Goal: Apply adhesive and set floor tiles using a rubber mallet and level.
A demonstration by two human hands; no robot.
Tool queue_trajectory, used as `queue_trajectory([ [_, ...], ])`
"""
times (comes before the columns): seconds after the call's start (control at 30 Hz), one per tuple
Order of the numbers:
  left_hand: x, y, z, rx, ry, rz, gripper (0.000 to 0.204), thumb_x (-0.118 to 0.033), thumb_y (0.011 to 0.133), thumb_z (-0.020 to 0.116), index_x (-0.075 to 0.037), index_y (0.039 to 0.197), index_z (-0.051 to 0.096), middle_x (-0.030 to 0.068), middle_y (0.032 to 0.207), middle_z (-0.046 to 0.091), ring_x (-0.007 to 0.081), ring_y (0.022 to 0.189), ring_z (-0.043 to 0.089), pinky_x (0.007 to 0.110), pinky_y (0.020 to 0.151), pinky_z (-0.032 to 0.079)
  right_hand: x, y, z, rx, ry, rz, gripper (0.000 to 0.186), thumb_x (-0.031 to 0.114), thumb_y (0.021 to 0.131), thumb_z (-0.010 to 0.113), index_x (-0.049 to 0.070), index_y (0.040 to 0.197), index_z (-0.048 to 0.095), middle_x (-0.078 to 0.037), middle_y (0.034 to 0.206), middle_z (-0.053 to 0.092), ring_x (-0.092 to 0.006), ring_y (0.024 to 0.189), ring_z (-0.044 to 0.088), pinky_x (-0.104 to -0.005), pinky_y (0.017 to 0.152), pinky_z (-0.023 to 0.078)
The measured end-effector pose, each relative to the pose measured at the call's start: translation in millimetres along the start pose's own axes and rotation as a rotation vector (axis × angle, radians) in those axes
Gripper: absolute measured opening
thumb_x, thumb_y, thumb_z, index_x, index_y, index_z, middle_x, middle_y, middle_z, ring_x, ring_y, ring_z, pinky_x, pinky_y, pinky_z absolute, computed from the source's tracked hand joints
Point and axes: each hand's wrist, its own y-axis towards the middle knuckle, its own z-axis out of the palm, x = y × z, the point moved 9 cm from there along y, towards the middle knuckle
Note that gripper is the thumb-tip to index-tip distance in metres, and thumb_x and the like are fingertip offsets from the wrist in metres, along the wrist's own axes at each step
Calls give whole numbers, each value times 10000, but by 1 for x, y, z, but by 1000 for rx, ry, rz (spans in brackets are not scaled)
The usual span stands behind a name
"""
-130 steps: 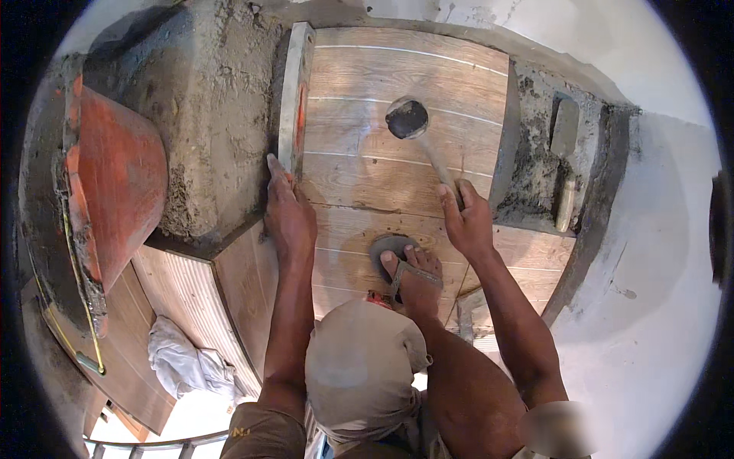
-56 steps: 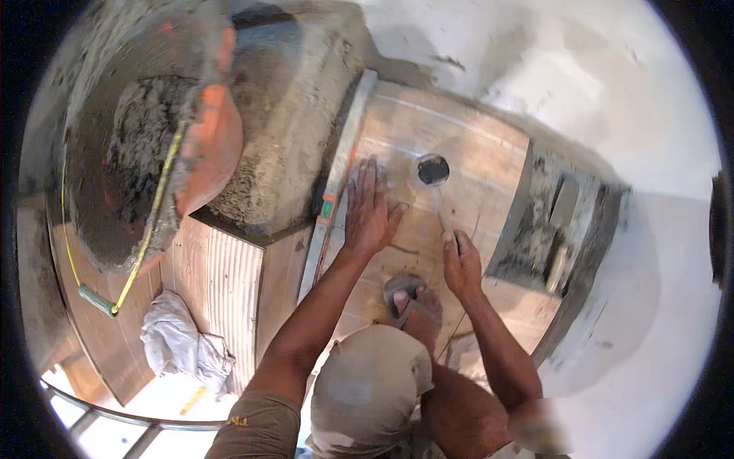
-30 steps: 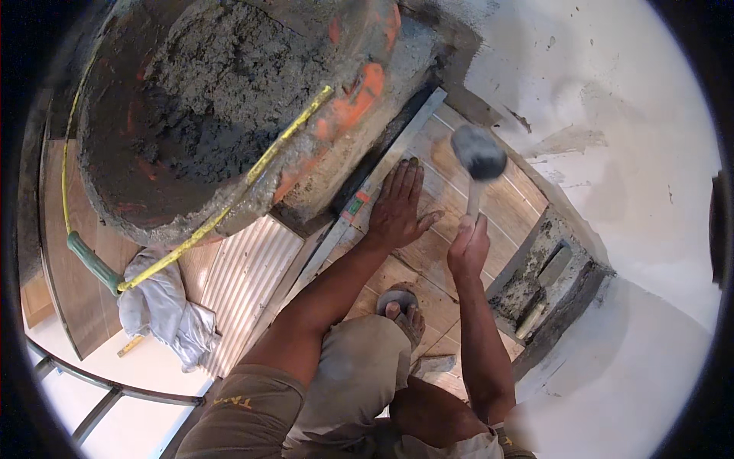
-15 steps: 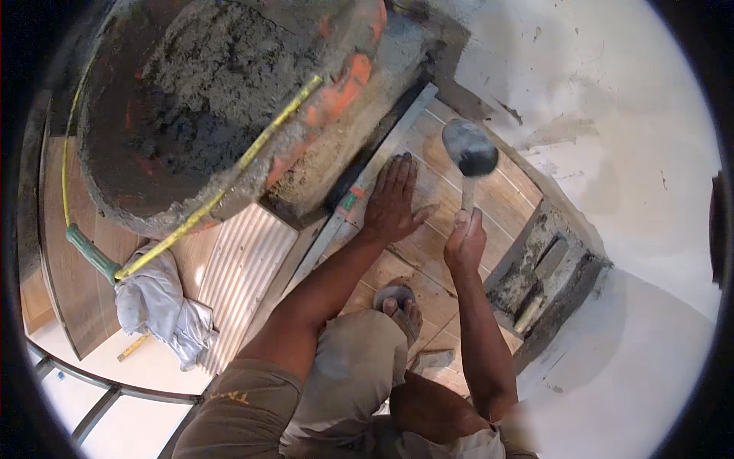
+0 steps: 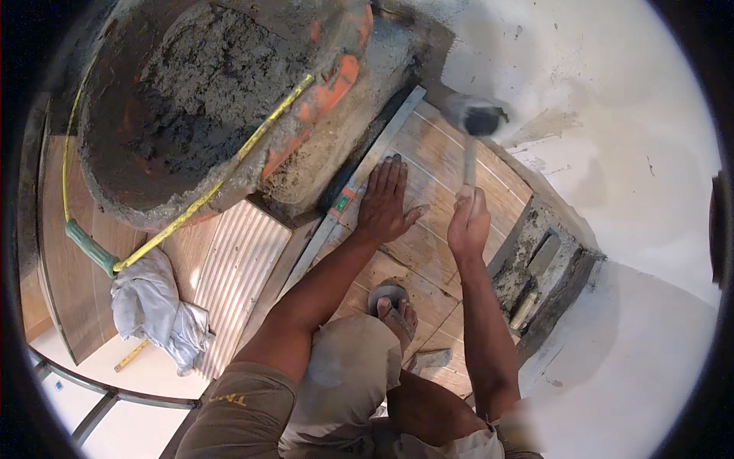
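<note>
My left hand [image 5: 386, 203] lies flat, fingers spread, on a wood-look tile [image 5: 440, 183], just right of a long metal spirit level [image 5: 388, 138] along the tile's left edge. In my right hand [image 5: 468, 228] is the pale handle of a mallet, its black and grey head [image 5: 480, 118] blurred and raised above the upper part of the tile. A sandalled foot [image 5: 391, 302] stands on the tiles below my left hand.
An orange tub [image 5: 329, 99] of grey mortar with a yellow-handled rim stands upper left. A trowel [image 5: 544, 252] lies in mortar at right, beside a white wall [image 5: 612, 138]. A crumpled cloth [image 5: 157, 306] and ribbed panel [image 5: 233, 275] are lower left.
My left hand has left the level for the tile surface, where it stays. My right hand has lifted the mallet higher. The view has swung, bringing the tub's mortar into sight.
</note>
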Motion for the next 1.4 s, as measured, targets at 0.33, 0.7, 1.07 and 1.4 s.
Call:
queue_trajectory([
  [0.33, -3, 9, 0, -34, -52, 4, 963, -514, 928, 638, 116, 1556, 268, 312, 1627, 274, 438, 1544, 211, 544, 1278, 112, -47, 5, 22, 71, -458, -19, 299, 316, 1088, 459, 20, 1055, 483, -207, 684, 574, -421, 615, 612, -471, 566, 464],
  [0.7, 2, 4, -8, -61, -24, 36, 911, -505, 962, 600, 123, 1542, 285, 315, 1616, 292, 450, 1525, 247, 546, 1267, 154, -29, -3, 13, -11, -119, -89, 237, 267, 1073, 491, 38, 1131, 498, -254, 717, 621, -506, 691, 641, -550, 620, 482],
  [1.07, -9, 7, 3, -80, -21, 31, 899, -522, 980, 572, 128, 1537, 297, 316, 1616, 293, 450, 1524, 252, 549, 1270, 142, -35, 5, 14, 74, -315, 15, 248, 270, 1082, 463, 29, 1054, 515, -253, 714, 617, -488, 683, 643, -559, 611, 480],
  [1.4, -6, 11, 7, -38, 7, 1, 918, -543, 970, 577, 118, 1544, 301, 303, 1605, 330, 426, 1530, 256, 549, 1272, 140, -29, -25, -2, -139, 117, -189, 291, 297, 1078, 494, 11, 1029, 508, -238, 711, 600, -471, 641, 597, -476, 598, 480],
])
